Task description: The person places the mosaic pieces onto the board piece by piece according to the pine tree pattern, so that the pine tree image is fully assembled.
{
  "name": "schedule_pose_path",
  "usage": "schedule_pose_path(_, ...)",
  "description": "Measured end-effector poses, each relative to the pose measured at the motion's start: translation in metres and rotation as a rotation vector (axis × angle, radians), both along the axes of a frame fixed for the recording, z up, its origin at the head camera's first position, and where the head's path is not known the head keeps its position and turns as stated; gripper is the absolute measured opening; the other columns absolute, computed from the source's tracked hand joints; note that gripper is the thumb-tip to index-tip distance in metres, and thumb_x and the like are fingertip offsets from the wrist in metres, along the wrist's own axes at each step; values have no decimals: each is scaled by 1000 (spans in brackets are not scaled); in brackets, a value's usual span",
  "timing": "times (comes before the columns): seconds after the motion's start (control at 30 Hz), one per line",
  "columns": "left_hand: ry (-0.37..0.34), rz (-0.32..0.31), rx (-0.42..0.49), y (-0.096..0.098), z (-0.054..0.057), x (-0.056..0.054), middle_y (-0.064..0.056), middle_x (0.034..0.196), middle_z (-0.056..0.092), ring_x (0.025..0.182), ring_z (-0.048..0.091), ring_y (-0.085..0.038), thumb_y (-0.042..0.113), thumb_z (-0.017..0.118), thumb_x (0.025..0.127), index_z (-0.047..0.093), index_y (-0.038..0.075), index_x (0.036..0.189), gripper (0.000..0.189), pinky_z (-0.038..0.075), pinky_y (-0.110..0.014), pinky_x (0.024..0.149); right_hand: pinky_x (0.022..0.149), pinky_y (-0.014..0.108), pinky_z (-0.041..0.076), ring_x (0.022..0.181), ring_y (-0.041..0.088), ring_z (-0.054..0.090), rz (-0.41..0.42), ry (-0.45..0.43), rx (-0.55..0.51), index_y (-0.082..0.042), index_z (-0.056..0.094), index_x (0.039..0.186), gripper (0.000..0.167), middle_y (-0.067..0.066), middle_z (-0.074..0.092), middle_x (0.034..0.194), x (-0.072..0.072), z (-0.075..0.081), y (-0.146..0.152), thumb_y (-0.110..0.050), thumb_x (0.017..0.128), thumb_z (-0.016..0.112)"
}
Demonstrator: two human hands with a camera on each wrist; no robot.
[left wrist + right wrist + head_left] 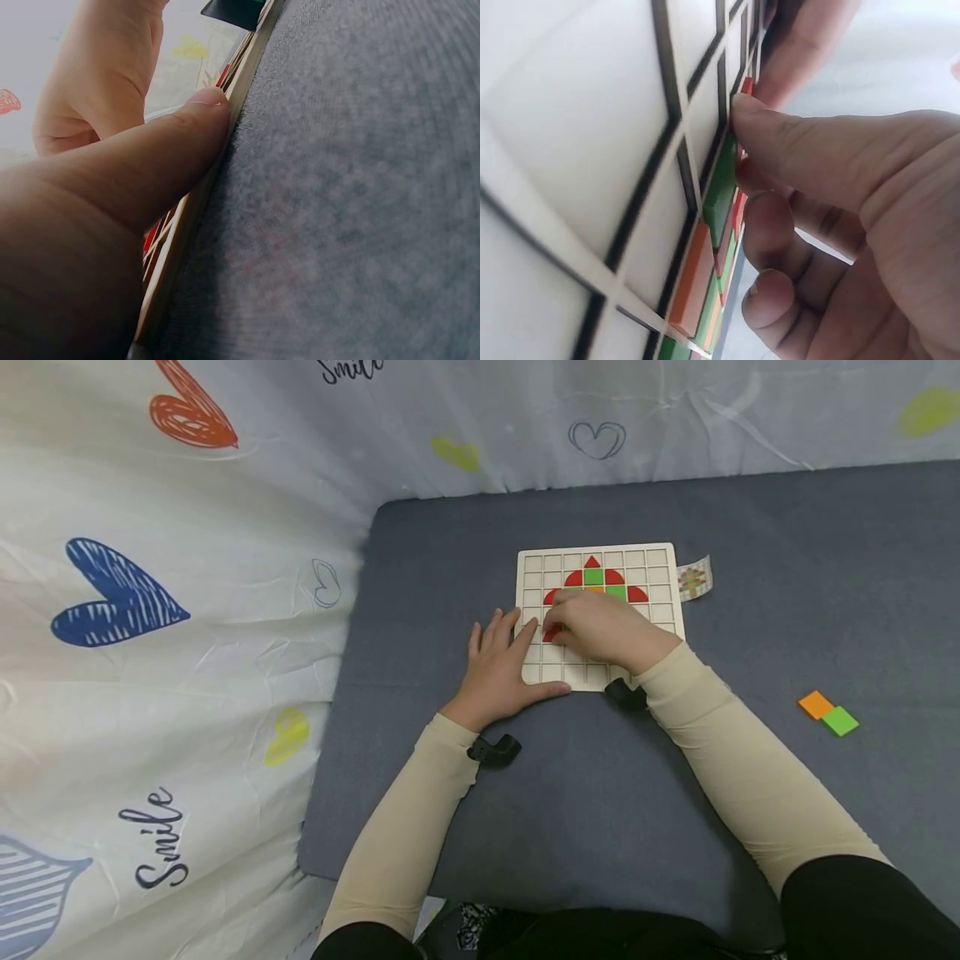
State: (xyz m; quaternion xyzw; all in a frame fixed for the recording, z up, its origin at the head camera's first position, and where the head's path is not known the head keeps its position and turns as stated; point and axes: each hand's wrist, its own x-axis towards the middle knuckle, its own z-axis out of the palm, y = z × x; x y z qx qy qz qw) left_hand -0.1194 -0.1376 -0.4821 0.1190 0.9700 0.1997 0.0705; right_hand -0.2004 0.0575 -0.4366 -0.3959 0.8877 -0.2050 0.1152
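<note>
A pale gridded board [531,674] lies on the table, with red, green and orange tiles set in its cells. My left hand [498,675] is at the board's lower left corner, fingers spread, its thumb [176,146] against the near edge. Over the board, my right hand [603,628] has its fingers curled at a red tile [551,635] in the left part of the pattern. In the right wrist view its thumb [780,135] meets the red tile, partly hidden by the fingertips. A green tile [720,191] and an orange tile [692,281] sit in cells nearby.
Loose orange [815,704] and green [841,721] tiles lie on the grey table [585,810], right of the right forearm. A small patterned card [696,578] sticks out from the board's right side. A printed white curtain [247,610] borders the table's left and far sides.
</note>
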Motion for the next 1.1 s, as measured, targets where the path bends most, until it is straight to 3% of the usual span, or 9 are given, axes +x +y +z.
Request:
schedule_pose_path(0.47, 0, 3, 0, 1, 1, 0, -11, 173, 20, 163, 7, -34, 77, 74, 82, 34, 19, 166, 109, -4, -58, 129, 91, 49, 58, 104, 30, 69, -28, -18, 41, -6, 78, 117, 24, 14, 70, 120, 6, 4, 7, -5, 94, 73)
schedule_pose_path(0.63, -10, 7, 5, 2, 1, 1, -11, 173, 19, 163, 5, -34, 78, 73, 82, 33, 20, 167, 111, -5, -58, 129, 85, 47, 58, 95, 28, 68, -37, -24, 60, -7, 78, 120, 25, 12, 67, 113, 13, 7, 12, -8, 96, 73)
schedule_pose_path(0.83, -5, 20, -1, 3, 0, 1, -11, 173, 19, 163, 4, -33, 78, 74, 81, 33, 20, 167, 112, -5, -56, 129, 86, 48, 58, 98, 28, 69, -45, -9, 54, -6, 78, 115, 22, 12, 68, 113, 24, 10, 25, -15, 96, 74)
schedule_pose_path(1.1, -7, 31, -2, 3, -1, 1, -10, 173, 20, 163, 4, -33, 78, 74, 80, 33, 19, 167, 113, -5, -56, 129, 79, 47, 58, 84, 25, 64, -64, 31, 73, -6, 78, 111, 21, 10, 66, 100, 38, 13, 45, -18, 96, 71)
